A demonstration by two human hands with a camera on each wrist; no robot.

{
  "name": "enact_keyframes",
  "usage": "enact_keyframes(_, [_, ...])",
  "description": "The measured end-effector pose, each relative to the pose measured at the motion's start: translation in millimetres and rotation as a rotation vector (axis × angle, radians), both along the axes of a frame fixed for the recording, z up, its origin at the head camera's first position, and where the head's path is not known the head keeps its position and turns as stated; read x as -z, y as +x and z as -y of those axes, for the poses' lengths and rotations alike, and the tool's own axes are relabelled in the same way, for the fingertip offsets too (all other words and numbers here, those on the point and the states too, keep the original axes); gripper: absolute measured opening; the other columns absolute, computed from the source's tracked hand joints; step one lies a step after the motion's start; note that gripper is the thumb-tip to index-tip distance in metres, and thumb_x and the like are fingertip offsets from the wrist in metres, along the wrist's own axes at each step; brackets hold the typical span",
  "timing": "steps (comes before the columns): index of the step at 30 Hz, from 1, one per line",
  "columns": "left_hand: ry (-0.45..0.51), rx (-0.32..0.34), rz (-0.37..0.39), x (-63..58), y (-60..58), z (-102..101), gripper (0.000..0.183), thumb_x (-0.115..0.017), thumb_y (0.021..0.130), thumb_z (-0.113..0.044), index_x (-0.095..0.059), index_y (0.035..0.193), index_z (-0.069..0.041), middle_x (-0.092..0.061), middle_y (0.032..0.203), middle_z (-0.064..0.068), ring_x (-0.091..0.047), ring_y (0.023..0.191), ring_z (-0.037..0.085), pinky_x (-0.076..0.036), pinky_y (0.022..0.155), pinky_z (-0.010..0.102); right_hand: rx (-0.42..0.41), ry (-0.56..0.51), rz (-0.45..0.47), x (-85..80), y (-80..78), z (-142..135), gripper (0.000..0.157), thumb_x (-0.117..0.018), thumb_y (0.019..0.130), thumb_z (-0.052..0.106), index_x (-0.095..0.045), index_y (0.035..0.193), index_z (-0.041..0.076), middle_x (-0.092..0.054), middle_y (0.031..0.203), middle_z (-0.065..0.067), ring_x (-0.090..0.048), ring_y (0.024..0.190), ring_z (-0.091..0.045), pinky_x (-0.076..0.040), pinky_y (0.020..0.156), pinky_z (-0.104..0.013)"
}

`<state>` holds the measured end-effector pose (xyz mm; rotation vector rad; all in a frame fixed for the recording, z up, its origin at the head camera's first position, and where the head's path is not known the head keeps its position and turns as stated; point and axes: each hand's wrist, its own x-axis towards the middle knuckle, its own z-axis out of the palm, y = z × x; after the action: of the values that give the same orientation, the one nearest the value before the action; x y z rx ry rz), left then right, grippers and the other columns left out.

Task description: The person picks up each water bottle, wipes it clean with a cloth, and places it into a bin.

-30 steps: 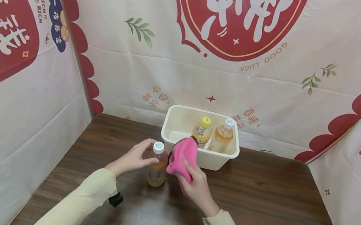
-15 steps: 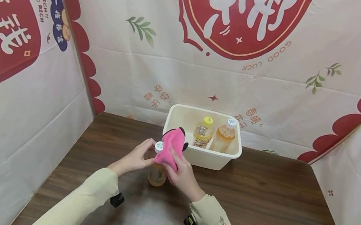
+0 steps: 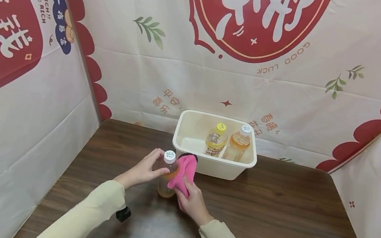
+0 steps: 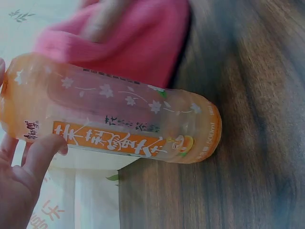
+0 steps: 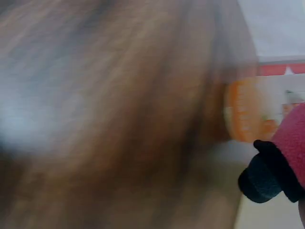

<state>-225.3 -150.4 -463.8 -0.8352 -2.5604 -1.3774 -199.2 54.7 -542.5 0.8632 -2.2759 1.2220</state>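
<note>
A clear drink bottle (image 3: 165,192) with a white cap and an orange label stands on the table. My left hand (image 3: 142,171) grips it around the upper part, with the thumb (image 4: 50,145) across the label in the left wrist view. My right hand (image 3: 193,203) holds a bunched pink cloth (image 3: 185,172) with dark edging against the bottle's right side. In the left wrist view the cloth (image 4: 143,43) lies behind the bottle and shows through it. The right wrist view is blurred; the cloth's dark edge (image 5: 276,169) and the bottle's base (image 5: 243,112) appear at its right.
Behind the hands stands a cream plastic basket (image 3: 213,166). Inside, at its right side, are a yellow-capped bottle (image 3: 216,142) and a white-capped bottle (image 3: 238,145). Printed fabric (image 3: 123,91) hangs around the brown wooden table (image 3: 283,217).
My right hand moved the cloth left across the front of the bottle's neck, then down along its right side. My left hand stays on the bottle.
</note>
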Motion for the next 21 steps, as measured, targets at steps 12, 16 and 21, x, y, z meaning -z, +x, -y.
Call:
enact_keyframes(12, [0.023, 0.020, 0.070, -21.7, 14.2, -3.4, 0.032, -0.065, 0.082, -0.007, -0.045, 0.106, 0.001, -0.048, 0.105, 0.013, -0.049, 0.107, 0.029, -0.040, 0.094, 0.046, 0.005, 0.126, 0.056, 35.3, 8.1, -8.5, 0.046, -0.071, 0.077, 0.013, -0.057, 0.118, -0.003, -0.061, 0.111, -0.019, -0.062, 0.093, -0.026, -0.052, 0.075, -0.040])
enact_keyframes(16, [0.024, 0.014, 0.043, -39.0, 22.9, -6.0, 0.031, -0.065, 0.081, -0.003, -0.045, 0.103, 0.006, -0.049, 0.102, 0.017, -0.049, 0.104, 0.033, -0.041, 0.092, 0.047, -0.018, 0.123, 0.102, 30.1, 6.1, -10.6, 0.047, -0.068, 0.081, 0.018, -0.055, 0.122, 0.000, -0.061, 0.113, -0.017, -0.061, 0.095, -0.023, -0.051, 0.077, -0.039])
enact_keyframes(21, [0.005, 0.008, 0.028, -38.7, 24.2, -5.7, 0.030, -0.065, 0.081, -0.002, -0.045, 0.102, 0.007, -0.049, 0.101, 0.017, -0.050, 0.103, 0.032, -0.042, 0.091, 0.046, -0.053, 0.076, 0.109, -1.2, 4.3, -14.1, 0.049, -0.067, 0.082, 0.017, -0.052, 0.126, 0.002, -0.061, 0.113, -0.015, -0.060, 0.094, -0.020, -0.050, 0.079, -0.036])
